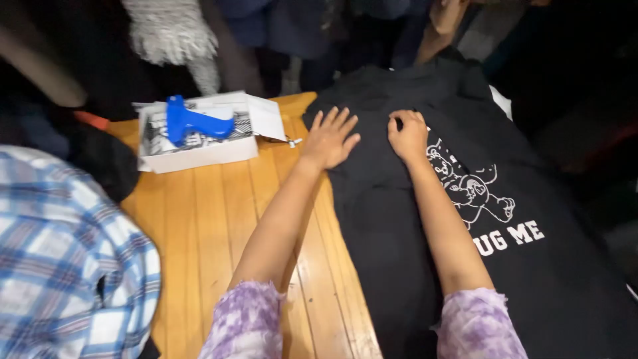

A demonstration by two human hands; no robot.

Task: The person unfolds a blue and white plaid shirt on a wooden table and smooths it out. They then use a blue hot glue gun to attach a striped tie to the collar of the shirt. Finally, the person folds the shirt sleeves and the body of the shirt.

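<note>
The black garment (399, 219) lies spread over the right half of the wooden worktop (212, 219), its white bear print facing up toward the lower right of the frame, so the cloth is flat and open to my hands. My left hand (330, 139) rests palm down on the garment's left edge, near the centre of the frame, fingers (342, 121) splayed wide and gripping nothing; spread like that it pins the fabric against the wood. My right hand (408, 135) sits just beside it, curled into a loose fist with the fingers closed on a pinch of the cloth close to the bear's head. Both forearms stretch straight up from the bottom of the frame, purple sleeves pushed back. At upper left, well apart from my hands, a blue tagging gun (193, 122) lies in an open white box (199, 149). A plaid shirt (66, 266) fills the lower left corner.
</note>
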